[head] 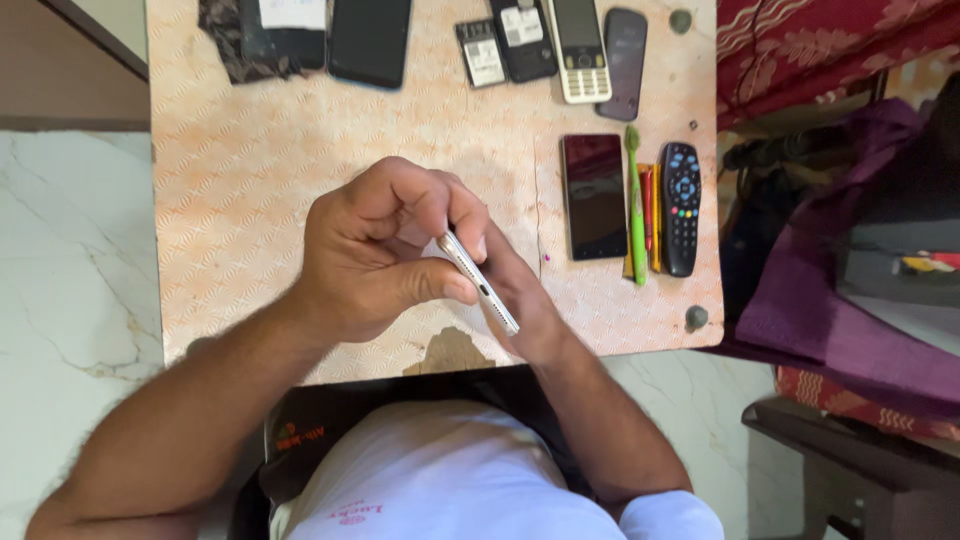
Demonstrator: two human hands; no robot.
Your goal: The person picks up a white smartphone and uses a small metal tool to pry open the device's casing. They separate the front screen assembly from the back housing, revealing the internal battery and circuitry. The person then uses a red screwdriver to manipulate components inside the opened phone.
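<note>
A slim silver smartphone (478, 282) is held on edge above the patterned table (250, 180). My left hand (375, 250) curls over it from the left, thumb pressed on its side edge and fingers bent over the top end. My right hand (520, 300) lies behind and under the phone, supporting its back. Both hands grip the same phone near the table's front edge.
A dark smartphone (594, 196), green toothbrush (635, 205), pens and a black remote (680, 208) lie at the right. Along the far edge sit phones (370, 40), a battery (483, 54) and a keypad phone (580, 48). Purple cloth (830, 290) lies beside the table.
</note>
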